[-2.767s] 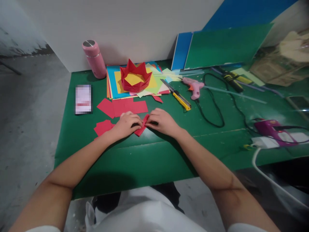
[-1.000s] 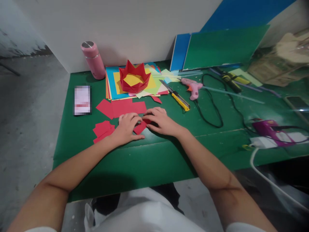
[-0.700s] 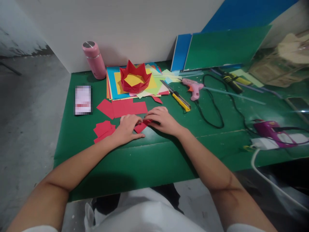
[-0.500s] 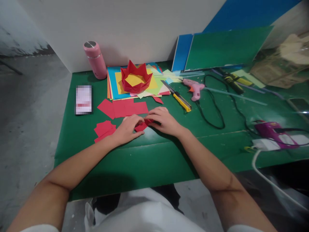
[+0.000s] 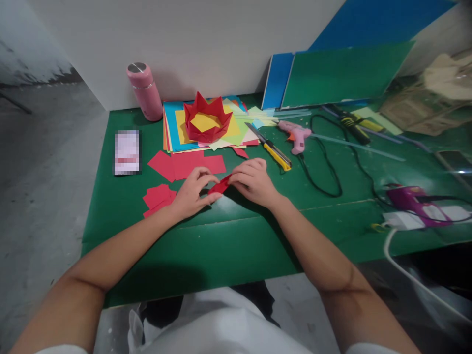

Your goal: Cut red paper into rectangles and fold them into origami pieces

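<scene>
A small folded piece of red paper [image 5: 220, 186] spans the gap between my two hands, just over the green table. My left hand [image 5: 193, 192] pinches its left end between thumb and fingers. On the right end, my right hand [image 5: 254, 181] grips it, with the fingertips partly hidden. Flat red paper sheets [image 5: 188, 164] lie behind my left hand, and a pile of smaller red pieces [image 5: 159, 197] is to its left. A pointed red paper ring [image 5: 208, 132] of folded pieces rests on coloured sheets [image 5: 172, 129] at the back.
A yellow utility knife [image 5: 275, 152] and a pink glue gun [image 5: 297, 135] with a black cord lie right of the paper stack. A pink bottle [image 5: 147, 96] and a blurred flat item [image 5: 127, 152] are at left. A purple power strip [image 5: 413, 204] sits at right.
My hands have drawn slightly apart, so more of the folded red paper shows between them. It now looks narrower and is tilted up toward the right.
</scene>
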The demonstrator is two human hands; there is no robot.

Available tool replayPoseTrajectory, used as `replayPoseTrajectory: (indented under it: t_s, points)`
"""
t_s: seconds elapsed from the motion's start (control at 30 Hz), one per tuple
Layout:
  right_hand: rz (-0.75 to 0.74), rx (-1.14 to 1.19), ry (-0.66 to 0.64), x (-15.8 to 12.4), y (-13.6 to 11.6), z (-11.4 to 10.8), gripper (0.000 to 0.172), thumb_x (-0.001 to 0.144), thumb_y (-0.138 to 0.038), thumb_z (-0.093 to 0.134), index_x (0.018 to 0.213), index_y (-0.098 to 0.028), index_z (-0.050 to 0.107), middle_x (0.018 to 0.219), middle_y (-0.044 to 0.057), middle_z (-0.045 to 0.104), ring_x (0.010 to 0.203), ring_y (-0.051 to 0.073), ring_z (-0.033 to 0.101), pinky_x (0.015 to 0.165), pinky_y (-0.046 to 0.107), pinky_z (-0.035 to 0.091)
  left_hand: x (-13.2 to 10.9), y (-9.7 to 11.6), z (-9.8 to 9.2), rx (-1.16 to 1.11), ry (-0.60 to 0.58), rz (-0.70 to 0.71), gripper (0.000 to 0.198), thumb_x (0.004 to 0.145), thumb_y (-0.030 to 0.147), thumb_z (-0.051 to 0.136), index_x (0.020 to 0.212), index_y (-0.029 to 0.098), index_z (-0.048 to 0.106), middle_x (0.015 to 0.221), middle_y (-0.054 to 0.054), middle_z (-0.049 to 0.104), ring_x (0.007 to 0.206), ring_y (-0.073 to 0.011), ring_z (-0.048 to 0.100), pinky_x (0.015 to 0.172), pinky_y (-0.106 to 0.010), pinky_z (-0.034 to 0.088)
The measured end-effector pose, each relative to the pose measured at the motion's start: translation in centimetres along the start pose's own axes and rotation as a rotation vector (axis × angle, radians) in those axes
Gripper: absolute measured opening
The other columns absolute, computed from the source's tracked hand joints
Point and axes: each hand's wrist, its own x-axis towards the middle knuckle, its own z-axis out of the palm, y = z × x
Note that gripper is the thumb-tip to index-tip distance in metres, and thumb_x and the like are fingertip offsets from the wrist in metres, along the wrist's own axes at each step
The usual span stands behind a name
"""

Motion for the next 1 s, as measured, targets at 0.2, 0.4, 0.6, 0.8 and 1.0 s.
replayPoseTrajectory:
  t_s: [0.2,0.4,0.6,0.8,1.0]
  points:
    - [-0.015,0.0,-0.062,0.1,0.0,0.0,0.019,0.096,-0.022,0.051,0.084,-0.023,0.066,0.095,0.001,0.071,0.088,0.018,0.053,0.077,0.037,0.03,-0.1,-0.7,0.6,-0.135,0.033,-0.117,0.022,0.087,0.017,0.058,0.109,0.017,0.053,0.088,-0.002,0.062,0.072,-0.0103,0.059,0.066,-0.022,0.051]
    - [-0.072,0.032,-0.094,0.3,-0.7,0.4,0.013,0.094,-0.029,0.056,0.09,-0.023,0.067,0.097,0.002,0.071,0.087,0.018,0.054,0.076,0.036,0.031,0.2,-0.7,0.4,0.018,0.058,-0.036,0.009,0.088,0.015,0.059,0.091,0.019,0.067,0.089,-0.003,0.064,0.081,-0.0125,0.062,0.074,-0.026,0.052]
    - [-0.182,0.128,-0.153,0.5,-1.7,1.0,0.016,0.093,-0.034,0.057,0.089,-0.022,0.067,0.093,0.001,0.072,0.086,0.017,0.057,0.074,0.033,0.035,0.3,-0.8,0.2,0.037,0.059,-0.051,0.014,0.089,0.015,0.058,0.096,0.019,0.069,0.094,-0.005,0.067,0.086,-0.0137,0.064,0.076,-0.026,0.053]
    - [-0.067,0.274,-0.108,0.4,-1.2,1.6,0.016,0.094,-0.031,0.056,0.087,-0.021,0.066,0.089,0.004,0.071,0.083,0.017,0.061,0.076,0.032,0.043,0.4,-0.8,0.2,-0.002,0.019,-0.056,0.018,0.089,0.013,0.056,0.099,0.019,0.069,0.099,-0.005,0.071,0.093,-0.0156,0.066,0.085,-0.032,0.054]
    - [0.017,0.357,-0.11,0.6,-1.4,1.8,0.017,0.093,-0.029,0.056,0.085,-0.018,0.066,0.087,0.007,0.071,0.082,0.018,0.063,0.075,0.032,0.046,0.4,-0.7,0.3,-0.001,-0.01,0.018,0.024,0.087,0.012,0.058,0.107,0.019,0.066,0.105,-0.007,0.07,0.097,-0.0168,0.066,0.087,-0.033,0.054]
